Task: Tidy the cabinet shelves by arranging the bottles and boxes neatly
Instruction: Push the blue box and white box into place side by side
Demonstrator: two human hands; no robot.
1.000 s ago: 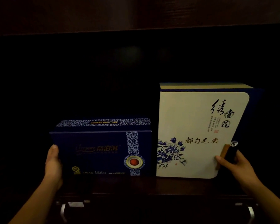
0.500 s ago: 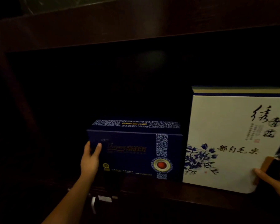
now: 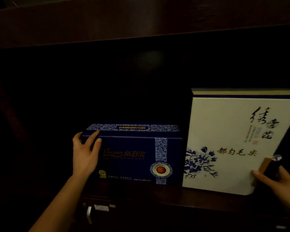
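Head view: nearest, the left hand [image 3: 85, 153] clasps the dark blue box [image 3: 134, 156] at its upper left corner, thumb on the front, fingers round the end. The right hand [image 3: 279, 183] pinches the white box [image 3: 228, 139] at its lower right edge. Both stand on the shelf [image 3: 157, 195], side by side, fronts outward. The blue one runs long-ways left to right; the white one stands upright, slightly askew. I'd say squaring-up is nearly done. Farther back it's too dark to tell.
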